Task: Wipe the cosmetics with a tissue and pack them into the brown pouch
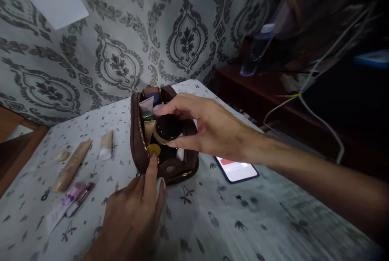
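An unzipped brown bag (135,131) stands on the patterned white cloth (194,220), with tubes and small containers inside. Over its opening, my right hand (203,123) grips a round jar with a black lid (168,127) between thumb and fingers. From the near side, my left hand (136,204) reaches to the bag, its index finger stretched out against a round yellow item (153,149); its other fingers are bent. A pale pink tube (147,105) and a green-topped container (147,115) show at the bag's left side. The right hand hides part of the contents.
Left of the bag lie a beige tube (73,165), a small white-capped tube (106,145) and pink tubes (80,199). A lit phone (238,170) lies right of it. Beyond are a dark red table (234,86), a clear bottle (257,52) and white cables (322,111).
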Motion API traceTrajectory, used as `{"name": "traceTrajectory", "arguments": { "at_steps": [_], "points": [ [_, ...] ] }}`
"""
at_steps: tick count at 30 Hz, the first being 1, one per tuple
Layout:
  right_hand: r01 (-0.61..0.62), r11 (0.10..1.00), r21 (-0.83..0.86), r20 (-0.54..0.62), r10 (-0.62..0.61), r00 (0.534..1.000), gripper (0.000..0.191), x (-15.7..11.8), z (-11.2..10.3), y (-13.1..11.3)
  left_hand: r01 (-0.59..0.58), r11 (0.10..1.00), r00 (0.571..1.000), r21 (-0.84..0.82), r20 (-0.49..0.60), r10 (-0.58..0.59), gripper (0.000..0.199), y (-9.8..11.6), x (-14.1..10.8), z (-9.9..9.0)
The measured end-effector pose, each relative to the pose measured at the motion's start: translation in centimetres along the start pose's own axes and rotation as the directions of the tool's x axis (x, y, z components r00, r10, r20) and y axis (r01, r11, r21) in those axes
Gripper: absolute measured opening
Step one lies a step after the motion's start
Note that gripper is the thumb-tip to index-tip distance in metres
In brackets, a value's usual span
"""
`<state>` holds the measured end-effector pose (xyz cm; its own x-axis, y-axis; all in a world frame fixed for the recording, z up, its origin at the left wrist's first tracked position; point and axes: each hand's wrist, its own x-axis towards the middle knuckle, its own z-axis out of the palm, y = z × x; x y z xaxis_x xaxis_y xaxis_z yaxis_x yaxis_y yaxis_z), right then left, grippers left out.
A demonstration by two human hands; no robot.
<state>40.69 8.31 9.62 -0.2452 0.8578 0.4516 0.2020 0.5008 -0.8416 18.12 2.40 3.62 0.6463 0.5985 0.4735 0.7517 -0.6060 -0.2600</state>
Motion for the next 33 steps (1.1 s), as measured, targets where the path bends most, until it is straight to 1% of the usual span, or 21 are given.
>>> {"name": "traceTrajectory", "arguments": {
  "at_steps": [1, 3, 5, 8, 10, 12, 16, 18, 21, 23, 27, 29, 31, 33],
  "points": [
    [0.038, 0.996, -0.082, 0.055, -0.034, 0.998, 0.021, 0.4, 0.0, 0.3, -0.005, 1.000, 1.000, -0.017, 0.006, 0.005, 0.069, 0.0, 0.1, -0.1],
    [0.128, 0.963, -0.237, 0.203, -0.080, 0.976, 0.015, 1.2, 0.0, 0.7, -0.011, 0.999, 1.000, -0.044, 0.005, 0.011, 0.069, -0.1, 0.1, -0.2],
    [0.189, 0.924, -0.334, 0.305, -0.084, 0.949, 0.010, 1.8, 0.1, 0.7, -0.014, 0.999, 1.000, -0.048, -0.007, 0.014, 0.067, 0.0, 0.2, -0.1],
    [0.225, 0.899, -0.376, 0.392, -0.065, 0.918, 0.010, 2.5, 0.6, 0.5, -0.021, 0.998, 1.000, -0.057, -0.019, 0.020, 0.065, 0.1, 0.1, 0.0],
    [0.221, 0.900, -0.376, 0.427, -0.043, 0.903, 0.014, 2.8, 1.1, 0.2, -0.026, 0.997, 0.999, -0.074, -0.030, 0.024, 0.065, 0.0, 0.0, 0.0],
    [0.206, 0.892, -0.403, 0.462, 0.004, 0.887, 0.019, 3.2, 1.6, 0.0, -0.037, 0.994, 0.998, -0.100, -0.044, 0.033, 0.065, 0.0, -0.1, 0.1],
    [0.213, 0.869, -0.447, 0.559, 0.085, 0.825, 0.024, 3.8, 2.5, 0.4, -0.044, 0.989, 0.998, -0.144, -0.048, 0.037, 0.065, -0.2, -0.2, 0.1],
    [0.203, 0.863, -0.463, 0.560, 0.107, 0.821, 0.022, 4.0, 2.9, 0.7, -0.039, 0.987, 0.999, -0.155, -0.042, 0.033, 0.065, -0.3, -0.4, 0.2],
    [0.201, 0.836, -0.510, 0.517, 0.112, 0.849, 0.019, 4.1, 3.5, 0.9, -0.031, 0.984, 0.998, -0.177, -0.057, 0.021, 0.063, -0.4, -0.4, 0.3],
    [0.208, 0.822, -0.529, 0.507, 0.110, 0.855, 0.018, 4.1, 3.8, 0.6, -0.021, 0.980, 0.997, -0.200, -0.082, 0.004, 0.061, -0.4, -0.4, 0.4],
    [0.195, 0.802, -0.565, 0.546, 0.187, 0.816, 0.024, 4.3, 4.3, -0.3, -0.014, 0.978, 0.996, -0.206, -0.094, -0.006, 0.056, -0.3, 0.0, 0.3],
    [0.195, 0.805, -0.560, 0.563, 0.198, 0.802, 0.029, 4.4, 4.3, -0.5, -0.018, 0.980, 0.995, -0.199, -0.095, -0.001, 0.054, -0.2, 0.1, 0.2],
    [0.187, 0.808, -0.558, 0.568, 0.208, 0.797, 0.030, 4.3, 4.3, -0.5, -0.021, 0.979, 0.995, -0.201, -0.097, 0.001, 0.054, -0.2, 0.2, 0.2],
    [0.159, 0.813, -0.560, 0.554, 0.225, 0.802, 0.027, 4.3, 4.3, -0.3, -0.020, 0.980, 0.996, -0.200, -0.094, 0.001, 0.055, -0.2, 0.2, 0.2]
  ]
}}
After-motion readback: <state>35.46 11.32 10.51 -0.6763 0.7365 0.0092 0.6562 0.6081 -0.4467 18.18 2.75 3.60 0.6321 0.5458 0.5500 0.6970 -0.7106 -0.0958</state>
